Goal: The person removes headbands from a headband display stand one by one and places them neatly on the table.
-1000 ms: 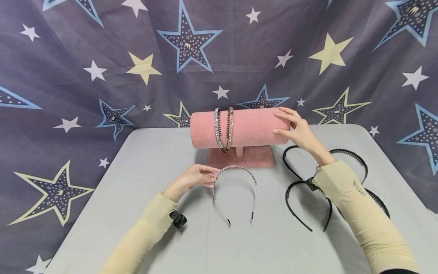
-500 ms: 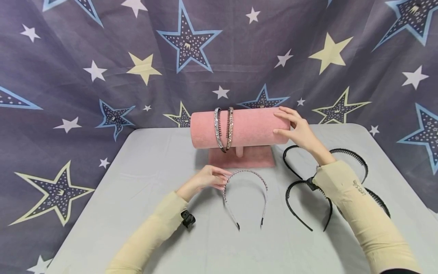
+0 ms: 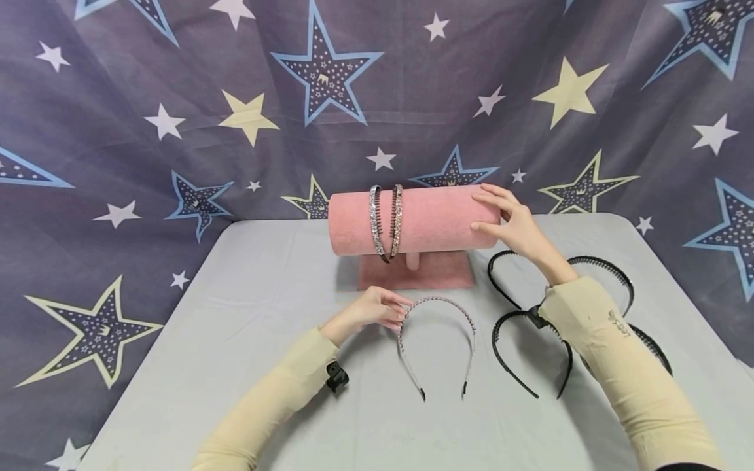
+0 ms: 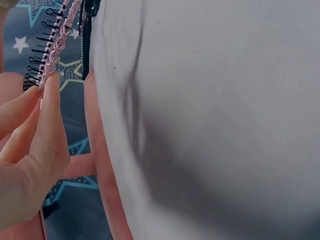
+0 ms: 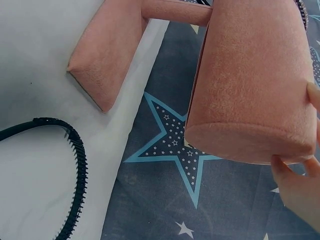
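Note:
My left hand [image 3: 374, 309] pinches a thin pink beaded headband [image 3: 438, 299] by its left side, tips pointing down toward me, in front of the stand. In the left wrist view, thumb and fingertips meet on the braided, beaded band [image 4: 55, 55], and dark comb teeth show along its inner side. My right hand [image 3: 520, 229] grips the right end of a pink plush headband stand [image 3: 442, 219], fingers on top and thumb on the front. Around the roll's left half sit a silver glitter headband [image 3: 374, 219] and a rose-gold glitter headband [image 3: 397, 219], their lower ends close together.
Several black toothed headbands lie on the table's right side, partly under my right sleeve; one, a black headband [image 3: 499, 353] with a bow, is nearest the middle. The stand's flat base [image 3: 371, 271] rests near the back edge. A starry curtain [image 3: 247, 39] hangs behind.
My left hand has moved right and slightly toward me, carrying the pink beaded headband along. The right hand and the stand have stayed in place.

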Tool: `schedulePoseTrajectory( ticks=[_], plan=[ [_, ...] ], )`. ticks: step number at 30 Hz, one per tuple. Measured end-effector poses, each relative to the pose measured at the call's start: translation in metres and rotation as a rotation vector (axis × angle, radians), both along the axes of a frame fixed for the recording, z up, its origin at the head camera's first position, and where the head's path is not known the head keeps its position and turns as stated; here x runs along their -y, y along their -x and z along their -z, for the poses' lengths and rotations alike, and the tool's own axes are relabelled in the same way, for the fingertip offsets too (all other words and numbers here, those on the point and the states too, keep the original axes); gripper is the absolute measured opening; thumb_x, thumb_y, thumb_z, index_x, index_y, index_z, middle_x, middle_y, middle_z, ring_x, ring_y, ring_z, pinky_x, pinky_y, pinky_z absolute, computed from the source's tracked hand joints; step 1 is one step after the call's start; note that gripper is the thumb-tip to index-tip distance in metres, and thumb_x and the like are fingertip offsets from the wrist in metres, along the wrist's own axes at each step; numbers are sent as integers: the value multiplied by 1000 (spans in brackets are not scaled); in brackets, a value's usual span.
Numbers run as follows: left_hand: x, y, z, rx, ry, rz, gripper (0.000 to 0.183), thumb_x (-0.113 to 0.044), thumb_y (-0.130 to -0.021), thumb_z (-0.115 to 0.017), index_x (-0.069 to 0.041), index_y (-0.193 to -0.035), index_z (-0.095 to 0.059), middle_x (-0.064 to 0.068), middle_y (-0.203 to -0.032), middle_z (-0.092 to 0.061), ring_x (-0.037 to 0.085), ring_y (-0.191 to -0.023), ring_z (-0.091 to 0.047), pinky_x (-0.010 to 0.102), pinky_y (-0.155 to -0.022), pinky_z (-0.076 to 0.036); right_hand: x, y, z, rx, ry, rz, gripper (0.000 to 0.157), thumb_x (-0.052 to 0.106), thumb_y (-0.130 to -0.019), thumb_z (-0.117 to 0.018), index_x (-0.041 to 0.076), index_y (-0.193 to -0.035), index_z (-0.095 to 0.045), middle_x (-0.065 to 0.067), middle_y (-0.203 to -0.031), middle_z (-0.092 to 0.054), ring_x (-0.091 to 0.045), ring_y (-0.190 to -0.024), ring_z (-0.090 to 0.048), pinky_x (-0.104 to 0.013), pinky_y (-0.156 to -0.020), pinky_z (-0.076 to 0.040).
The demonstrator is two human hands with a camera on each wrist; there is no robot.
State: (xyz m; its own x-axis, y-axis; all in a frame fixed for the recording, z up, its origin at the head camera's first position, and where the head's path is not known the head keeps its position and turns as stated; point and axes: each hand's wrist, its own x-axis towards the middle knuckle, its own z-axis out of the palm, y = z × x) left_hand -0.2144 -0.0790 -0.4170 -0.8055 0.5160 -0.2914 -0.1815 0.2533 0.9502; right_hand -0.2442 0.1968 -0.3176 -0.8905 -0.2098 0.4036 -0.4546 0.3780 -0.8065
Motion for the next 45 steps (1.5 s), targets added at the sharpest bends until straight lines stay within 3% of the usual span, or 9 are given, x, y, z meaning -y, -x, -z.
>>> schedulePoseTrajectory(
  ticks=[4,9,15,22,45],
  plan=[
    [-6,0,1,6,-2,18,33,15,-78,-48,14,-111,-54,27,-88,-61,19,-69,-63,34,-67,-54,0,0,0,0,5,-4,49,-7,-73,-65,-8,-120,-50,-18,-137,-31,-32,-126,-29,-44,-105,-23],
    [-12,-1,5,26,0,29,34,15,-79,-46,14,-112,-53,35,-95,-57,24,-70,-64,34,-67,-54,0,0,0,3,11,-8,49,-7,-73,-65,-8,-120,-49,-18,-137,-31,-32,-126,-29,-44,-105,-23],
    [-15,-1,9,38,1,18,34,16,-78,-45,15,-111,-53,28,-86,-60,15,-60,-60,34,-65,-54,0,0,0,-1,9,-7,49,-7,-73,-65,-8,-120,-49,-18,-136,-31,-32,-126,-29,-44,-105,-23],
    [-17,0,12,46,31,12,34,16,-79,-45,14,-111,-54,32,-91,-59,15,-60,-60,32,-64,-55,-1,0,0,6,8,-4,49,-6,-74,-65,-8,-120,-49,-18,-137,-31,-32,-126,-29,-44,-105,-23],
    [-22,-1,26,38,95,-19,31,17,-78,-50,11,-107,-58,15,-72,-61,13,-58,-57,32,-60,-55,-1,1,1,8,14,-15,49,-7,-74,-64,-8,-120,-49,-18,-137,-30,-32,-127,-28,-43,-106,-22]
  ],
)
